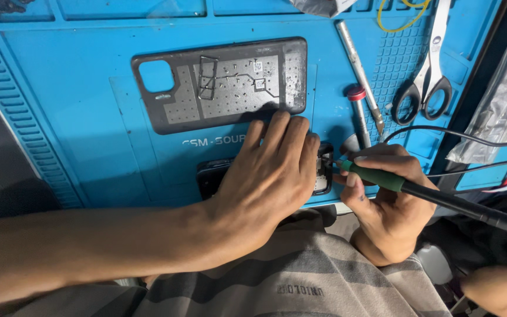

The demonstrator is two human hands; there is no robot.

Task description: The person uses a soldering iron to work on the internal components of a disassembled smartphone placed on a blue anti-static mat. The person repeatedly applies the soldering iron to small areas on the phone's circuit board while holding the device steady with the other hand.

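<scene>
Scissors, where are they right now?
In the head view the scissors lie at the upper right of the blue mat, right of the red-capped tool, above the right hand.

- blue silicone work mat [77, 117] covers the bench, ribbed edges, shallow trays along the top
- dark phone back cover [221, 85] lies inside-up on the mat, camera cutout at its left end
- small screws [236, 79] and a thin metal frame [208, 76] sit on that cover
- metal-handled tool [356, 64] lies diagonal, just right of the cover
- red-capped screwdriver [359, 114] next to it
- black-handled scissors [426, 76] further right, blades pointing up
- yellow wire loop [403, 17] at top edge
- grey foil bag [503, 105] off the mat, far right
</scene>
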